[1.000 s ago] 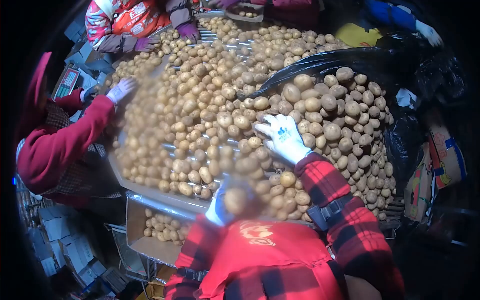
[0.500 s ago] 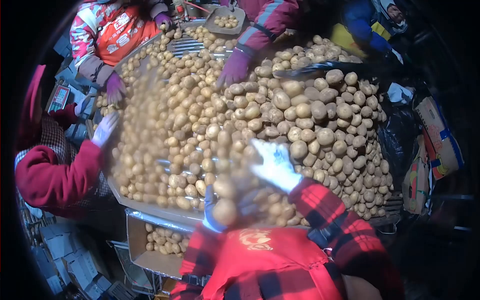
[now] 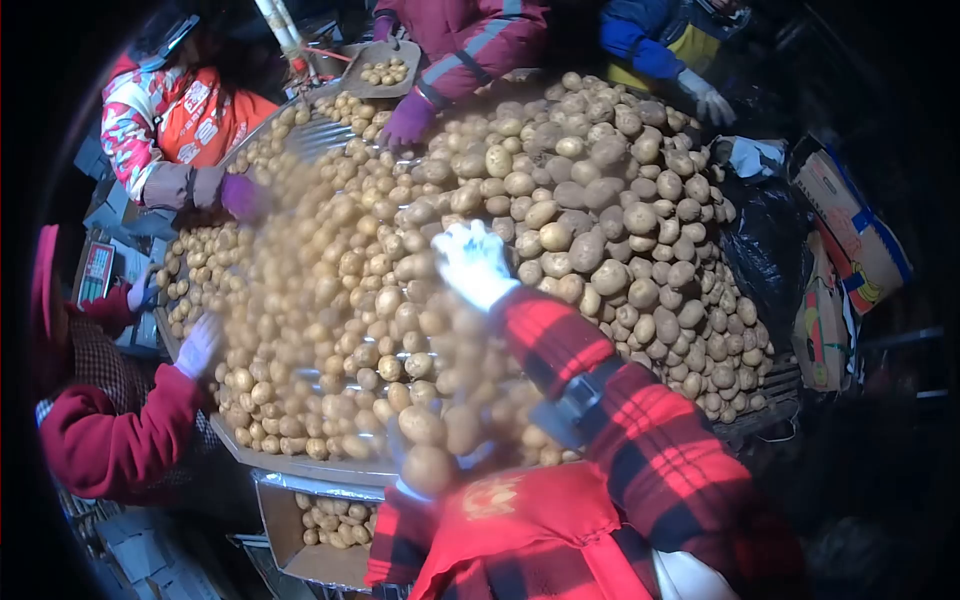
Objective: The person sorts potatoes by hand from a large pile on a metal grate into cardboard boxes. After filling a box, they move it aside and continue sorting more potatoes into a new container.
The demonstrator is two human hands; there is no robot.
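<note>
My right hand [image 3: 474,264], in a white glove, reaches over the middle of the potato heap [image 3: 610,210]. Its fingers are apart on the potatoes, with nothing visible held. Low at the front, close to my red apron, my left hand [image 3: 405,490] is mostly hidden by several large potatoes [image 3: 428,470] gathered in it. Only a bit of its glove and wrist shows. Smaller potatoes [image 3: 330,270] lie over the sloping metal table to the left, some smeared by motion.
A carton [image 3: 285,530] with potatoes stands below the front table edge [image 3: 300,464]. Co-workers' gloved hands [image 3: 200,345] work at the left and back. A scoop [image 3: 350,80] holds small potatoes at the back. Flattened cardboard [image 3: 855,225] and black plastic lie right.
My right hand has moved left and farther up the heap. My left hand has drawn closer to my body with potatoes. The view has shifted; a co-worker's purple glove has moved inward.
</note>
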